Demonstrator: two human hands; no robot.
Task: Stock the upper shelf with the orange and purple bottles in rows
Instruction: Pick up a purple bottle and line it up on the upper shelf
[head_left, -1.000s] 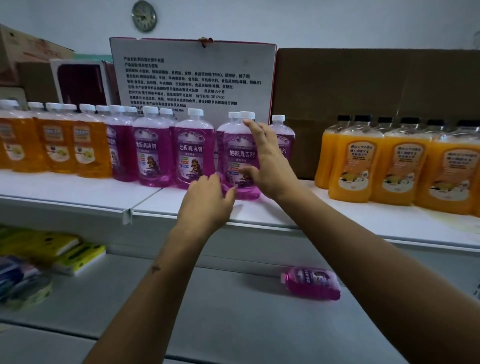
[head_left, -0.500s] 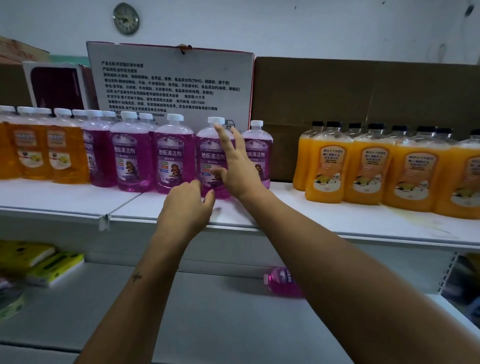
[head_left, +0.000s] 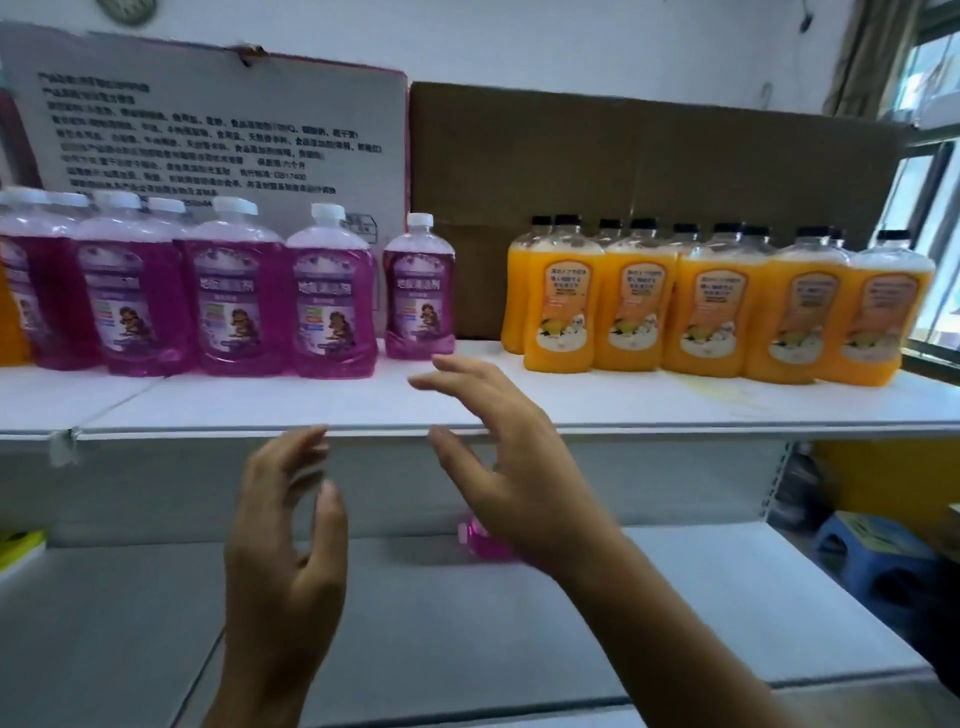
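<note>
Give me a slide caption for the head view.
Both open hands, left and right, hover below the stocked upper shelf.

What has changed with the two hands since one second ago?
The right hand has let go of the purple bottle and drawn back off the upper shelf. The left hand has also drawn back, fingers open. The bottle rows stay upright, and one purple bottle still lies below.

Bottle count, upper shelf (head_left: 467, 400) and below

Five purple bottles (head_left: 332, 312) front the row, five orange bottles (head_left: 631, 312) likewise; one purple bottle on the lower shelf (head_left: 480, 543).
</note>
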